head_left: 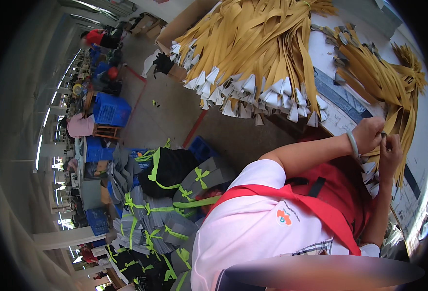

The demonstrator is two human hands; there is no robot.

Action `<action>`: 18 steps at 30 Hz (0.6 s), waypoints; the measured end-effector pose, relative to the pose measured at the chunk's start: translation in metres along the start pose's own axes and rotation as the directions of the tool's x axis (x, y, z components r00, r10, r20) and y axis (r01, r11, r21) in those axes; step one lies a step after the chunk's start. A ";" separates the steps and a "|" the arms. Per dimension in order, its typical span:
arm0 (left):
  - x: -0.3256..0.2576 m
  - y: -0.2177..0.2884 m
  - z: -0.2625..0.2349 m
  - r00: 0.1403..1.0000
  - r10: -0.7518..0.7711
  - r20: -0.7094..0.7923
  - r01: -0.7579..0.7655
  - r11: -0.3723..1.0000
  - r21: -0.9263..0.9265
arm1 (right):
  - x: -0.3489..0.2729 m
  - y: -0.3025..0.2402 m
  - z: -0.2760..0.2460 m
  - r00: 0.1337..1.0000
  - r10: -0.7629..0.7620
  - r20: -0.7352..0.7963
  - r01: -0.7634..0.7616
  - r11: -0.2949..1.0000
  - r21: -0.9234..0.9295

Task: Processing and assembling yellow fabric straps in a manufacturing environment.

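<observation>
My left hand (368,136), with a pale bangle on its wrist, is closed in a fist over the edge of the worktable (337,123). Close beside it, my right hand (391,153) is closed too, its fingertips nearly meeting the left ones. A small dark bit shows between them, too little to name. Around and behind both hands lies a bundle of tan straps (408,114), some with grey ends. A larger pile of tan straps (257,41) with white ends hangs over the table's far-left edge. What my palms hold is hidden.
Grey and black bundles tied with lime-green ribbon (175,186) are heaped at the left. Blue crates (112,109) stand beyond, near a seated person in pink (80,125). A person in red (95,37) is farther back. A dark strip (340,97) crosses the tabletop.
</observation>
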State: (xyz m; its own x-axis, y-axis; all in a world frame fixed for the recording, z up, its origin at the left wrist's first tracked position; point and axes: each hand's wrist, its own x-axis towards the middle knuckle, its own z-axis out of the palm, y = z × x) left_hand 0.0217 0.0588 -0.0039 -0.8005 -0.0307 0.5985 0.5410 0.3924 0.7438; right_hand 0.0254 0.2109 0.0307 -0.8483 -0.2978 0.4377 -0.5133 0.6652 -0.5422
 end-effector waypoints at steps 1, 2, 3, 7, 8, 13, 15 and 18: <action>-0.001 -0.004 0.001 0.999 -0.042 0.001 0.042 0.999 -0.013 | -0.001 -0.002 0.003 1.000 0.008 -0.004 -0.008 1.000 0.016; -0.001 -0.007 0.000 0.997 -0.082 -0.001 0.082 0.996 -0.027 | 0.001 -0.008 0.004 1.000 0.001 -0.003 -0.001 1.000 0.016; 0.003 0.002 -0.009 0.996 -0.086 0.009 0.086 0.996 -0.031 | 0.000 -0.013 0.003 0.999 -0.044 -0.022 0.045 0.997 0.059; 0.011 0.005 -0.037 0.987 -0.045 0.155 0.101 0.920 -0.378 | -0.007 0.005 -0.003 0.999 0.023 0.040 -0.035 0.938 0.345; 0.010 -0.003 -0.042 0.957 0.044 0.287 0.068 0.928 -0.367 | -0.009 0.009 -0.004 0.999 0.019 0.040 -0.032 0.937 0.347; 0.005 -0.013 -0.030 0.941 -0.004 0.338 0.068 0.982 -0.176 | -0.019 0.027 0.003 0.944 0.296 0.146 -0.321 0.724 0.610; -0.001 -0.015 -0.025 0.963 -0.036 0.268 0.095 0.973 -0.211 | -0.022 0.038 0.004 0.915 0.363 0.178 -0.389 0.673 0.629; -0.010 -0.017 -0.020 0.954 0.020 0.300 0.011 0.995 -0.101 | -0.023 0.031 0.005 0.878 0.412 0.244 -0.471 0.650 0.596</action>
State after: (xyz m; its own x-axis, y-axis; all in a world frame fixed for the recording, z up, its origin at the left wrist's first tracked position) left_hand 0.0259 0.0346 -0.0165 -0.8302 0.2537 0.4963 0.5552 0.2969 0.7769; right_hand 0.0284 0.2350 0.0008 -0.9879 -0.1544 -0.0144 -0.0113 0.1648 -0.9863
